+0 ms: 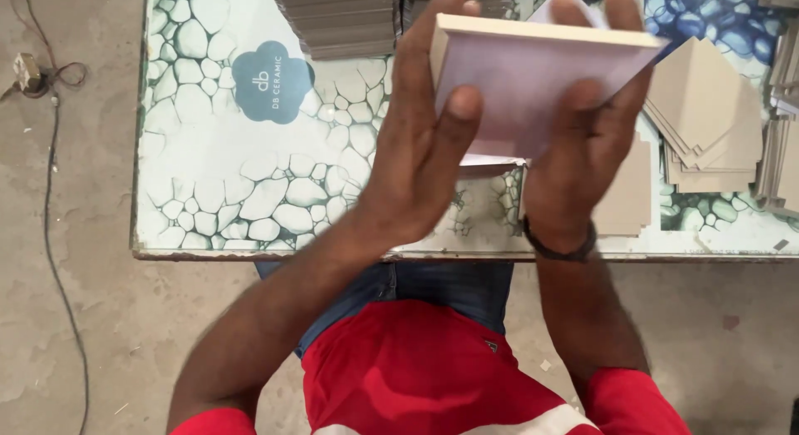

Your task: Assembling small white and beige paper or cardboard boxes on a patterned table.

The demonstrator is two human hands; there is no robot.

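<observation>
While I stand at the table [208, 193], its top patterned with white and green pebble shapes and blue at the far right, I hold a pale box lid [533, 77] up over the near edge, tilted so the hollow side faces me. It looks empty inside. My left hand [420, 156] grips the left wall, thumb on the inside face, fingers wrapped over the top. My right hand [587, 156] clamps the right side the same way, fingertips over the far rim; holding both sides keeps it square. On the table: grey card stacks [337, 19] at the far edge, fanned tan card blanks [707, 110] to the right. Black band [559, 248] on my right wrist.
</observation>
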